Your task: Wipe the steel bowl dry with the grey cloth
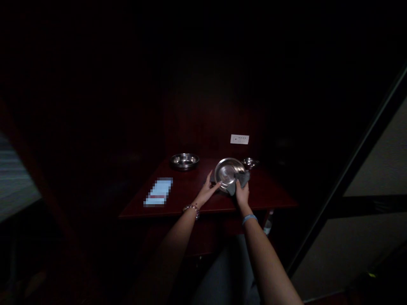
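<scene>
A shiny steel bowl point(226, 173) is tilted toward me above the dark red table. Its left rim is gripped by my left hand point(208, 190), with the thumb on the inside face. My right hand point(242, 193) is closed round a grey cloth point(244, 178), which presses against the bowl's lower right side. Part of that rim is hidden by the cloth. Farther back on the left, another steel bowl point(185, 161) rests on the tabletop. A smaller steel dish point(250, 162) sits behind the held bowl, to its right.
On the left of the table point(190, 199) lies a bright, pixelated rectangle point(159, 192). A white wall socket point(239, 139) is fixed above the back edge. Below the table's right front edge there is a clear bottle point(269, 223). Dark panels surround the table.
</scene>
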Demonstrator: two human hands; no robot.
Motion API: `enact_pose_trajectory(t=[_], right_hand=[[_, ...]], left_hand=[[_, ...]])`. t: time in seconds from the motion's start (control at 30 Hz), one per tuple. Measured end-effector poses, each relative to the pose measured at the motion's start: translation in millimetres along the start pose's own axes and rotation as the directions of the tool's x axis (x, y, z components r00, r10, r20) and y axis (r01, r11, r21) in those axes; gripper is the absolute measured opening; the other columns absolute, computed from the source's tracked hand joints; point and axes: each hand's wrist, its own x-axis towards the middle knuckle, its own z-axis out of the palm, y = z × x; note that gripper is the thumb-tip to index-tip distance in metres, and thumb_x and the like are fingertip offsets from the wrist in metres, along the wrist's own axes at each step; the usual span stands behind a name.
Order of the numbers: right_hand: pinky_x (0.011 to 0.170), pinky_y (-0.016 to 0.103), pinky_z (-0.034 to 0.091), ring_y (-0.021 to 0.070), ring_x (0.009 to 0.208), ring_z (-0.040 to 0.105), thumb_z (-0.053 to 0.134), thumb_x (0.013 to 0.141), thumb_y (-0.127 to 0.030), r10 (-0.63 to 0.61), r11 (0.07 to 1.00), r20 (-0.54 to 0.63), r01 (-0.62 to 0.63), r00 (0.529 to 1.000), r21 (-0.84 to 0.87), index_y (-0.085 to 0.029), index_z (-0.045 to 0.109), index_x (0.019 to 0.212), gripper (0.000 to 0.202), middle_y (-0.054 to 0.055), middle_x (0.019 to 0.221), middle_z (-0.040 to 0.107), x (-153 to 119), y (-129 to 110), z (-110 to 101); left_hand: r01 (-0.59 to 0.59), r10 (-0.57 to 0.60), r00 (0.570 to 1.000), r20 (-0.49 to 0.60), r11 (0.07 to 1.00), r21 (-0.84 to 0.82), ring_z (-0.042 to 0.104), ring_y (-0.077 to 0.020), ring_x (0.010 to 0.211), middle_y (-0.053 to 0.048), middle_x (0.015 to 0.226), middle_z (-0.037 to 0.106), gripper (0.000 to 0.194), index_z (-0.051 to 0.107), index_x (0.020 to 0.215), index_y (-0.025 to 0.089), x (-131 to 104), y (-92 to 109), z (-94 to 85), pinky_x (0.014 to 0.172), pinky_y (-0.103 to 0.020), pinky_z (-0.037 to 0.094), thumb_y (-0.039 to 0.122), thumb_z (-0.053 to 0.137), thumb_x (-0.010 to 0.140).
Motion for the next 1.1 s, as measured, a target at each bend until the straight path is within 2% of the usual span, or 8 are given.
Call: enact_pose_trajectory(t=[0.1,0.2,0.47,0.57,0.7,0.87,1.0,1.1], right_hand=[[0.101,0.040,0.051,0.0279,0.114,0.069,0.058,0.086,-0.049,-0.012,1.000,0.025,0.012,1.000,0.008,-0.019,0.062,0.129,0.052,0.011,0.123,0.072,-1,0,0],[0.099,0.040,0.052,0.0277,0.110,0.071,0.059,0.086,-0.050,-0.011,1.000,0.089,0.012,0.996,-0.013,-0.021,0.064,0.124,0.048,0.010,0.118,0.075,-3,0,2],[0.097,0.039,0.054,0.0271,0.107,0.072,0.063,0.085,-0.050,-0.030,1.000,0.129,0.029,0.991,0.008,-0.019,0.069,0.112,0.041,0.012,0.114,0.076,-6,-5,4],[0.100,0.039,0.053,0.0258,0.112,0.070,0.063,0.086,-0.049,-0.064,0.996,0.096,0.057,0.993,0.069,-0.020,0.065,0.123,0.047,0.011,0.120,0.074,-7,-7,5],[0.099,0.038,0.053,0.0246,0.110,0.071,0.063,0.087,-0.048,-0.063,0.996,0.125,0.054,0.990,0.073,-0.021,0.063,0.126,0.047,0.009,0.120,0.075,-8,-7,6],[0.097,0.038,0.054,0.0255,0.106,0.072,0.061,0.087,-0.047,-0.037,0.999,0.140,0.037,0.989,0.005,-0.021,0.068,0.116,0.039,0.009,0.113,0.077,-8,-4,5],[0.100,0.038,0.052,0.0257,0.110,0.071,0.057,0.089,-0.047,-0.039,0.999,0.108,0.039,0.993,0.001,-0.020,0.065,0.123,0.044,0.011,0.119,0.075,-7,-3,4],[0.101,0.039,0.052,0.0264,0.114,0.069,0.055,0.090,-0.047,-0.026,1.000,0.085,0.026,0.996,-0.010,-0.021,0.062,0.129,0.047,0.011,0.124,0.073,-7,-5,4]], left_hand=[[0.042,-0.049,0.998,0.045,0.988,0.149,0.055,-0.0299,0.135,-0.014,0.147,0.058,0.087,0.043,0.151,0.019,-4,2,-0.6,0.117,-0.042,0.038,0.051,0.076,0.078],[0.058,-0.074,0.996,0.050,0.961,0.271,0.056,-0.0341,0.133,-0.013,0.136,0.067,0.070,0.063,0.133,0.018,-5,1,-1.5,0.116,-0.042,0.039,0.049,0.080,0.073],[0.071,-0.070,0.997,-0.012,0.995,0.069,0.063,-0.0278,0.126,-0.013,0.131,0.070,0.043,0.067,0.123,0.013,6,-6,2.0,0.115,-0.042,0.042,0.029,0.066,0.082],[0.063,-0.066,0.993,-0.094,0.997,-0.037,0.059,-0.0266,0.132,-0.013,0.140,0.064,0.050,0.060,0.134,0.015,9,-7,1.2,0.118,-0.042,0.038,0.029,0.063,0.086],[-0.047,0.027,0.981,-0.194,0.994,-0.100,0.043,-0.0211,0.146,-0.007,0.159,0.046,0.061,0.041,0.152,0.024,11,-5,-1.2,0.123,-0.035,0.031,0.041,0.055,0.095],[0.039,-0.052,0.991,-0.123,0.994,-0.106,0.054,-0.0255,0.136,-0.013,0.146,0.059,0.059,0.054,0.139,0.018,7,-4,-1.6,0.120,-0.040,0.036,0.050,0.064,0.089],[-0.029,0.027,0.998,-0.050,0.999,-0.025,0.054,-0.0259,0.135,-0.015,0.146,0.057,0.084,0.042,0.144,0.018,6,-7,-1.9,0.121,-0.041,0.034,0.044,0.080,0.074],[-0.045,0.047,0.999,-0.025,0.997,0.056,0.054,-0.0277,0.135,-0.018,0.145,0.056,0.091,0.038,0.145,0.015,6,-13,-2.7,0.121,-0.042,0.034,0.043,0.082,0.071]])
